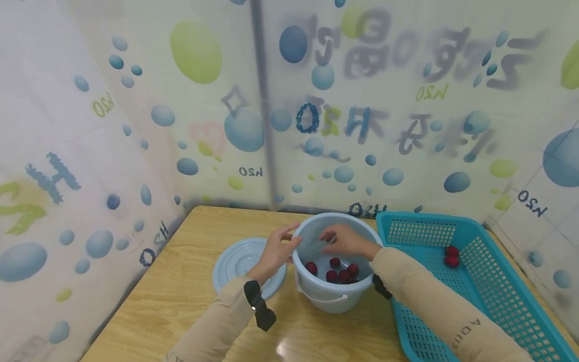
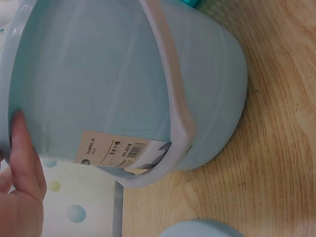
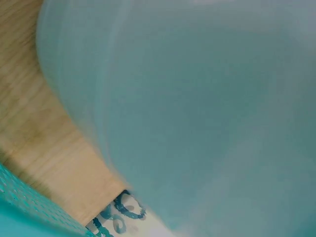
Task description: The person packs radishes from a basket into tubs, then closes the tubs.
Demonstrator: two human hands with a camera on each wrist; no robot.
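Note:
A pale blue bucket stands upright on the table, several dark red round fruits, plum-like, lying at its bottom. At its left side my left hand holds the rim; in the left wrist view, its fingers lie against the outer wall just under the rim. My right hand reaches over the right rim into the bucket, above the fruits, its fingers loosely bent with nothing seen between them. In the right wrist view the bucket wall fills most of the picture and hides that hand.
Right of the bucket stands a teal perforated basket, with two red fruits near its far right side. A pale blue round lid lies left of the bucket. The bucket's handle hangs down its near side. A patterned curtain hangs behind the table.

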